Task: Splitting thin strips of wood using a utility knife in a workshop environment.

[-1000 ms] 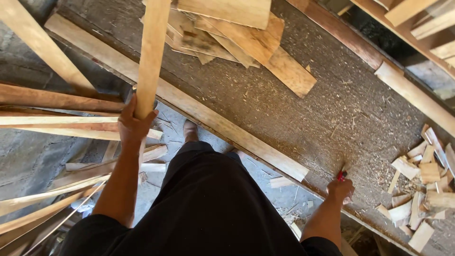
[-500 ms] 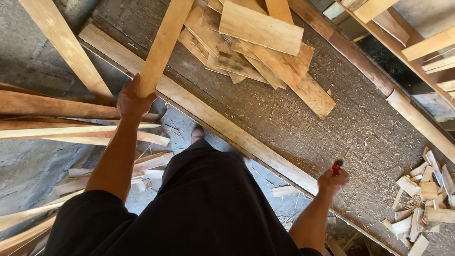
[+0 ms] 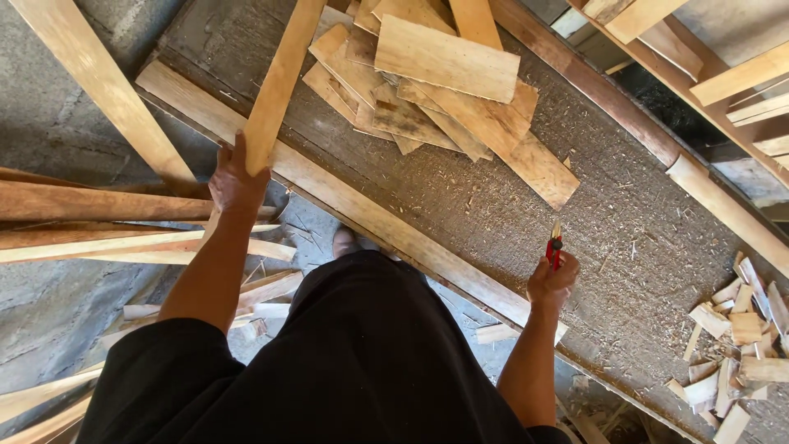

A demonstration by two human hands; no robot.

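My left hand [image 3: 236, 182] grips the near end of a long narrow wooden plank [image 3: 279, 82], which runs up and away over the workbench [image 3: 625, 238]. Its far end leaves the top of the view. My right hand [image 3: 552, 281] is closed around a small red and black marker-like tool [image 3: 555, 245], held upright just above the bench's near edge. A pile of flat wooden boards [image 3: 444, 74] lies on the bench between my two hands, further back. I wear black clothing that fills the lower middle.
A long timber rail [image 3: 362, 210] edges the bench on my side. Long planks [image 3: 99, 214] lean across the concrete floor at left. Several small offcuts [image 3: 740, 329] lie heaped at the right. More timber frames [image 3: 740, 82] stand at top right. Sawdust covers the bench.
My left hand has carried the plank to the right and further over the bench. My right hand has risen with the red tool. The view has shifted toward the board pile.
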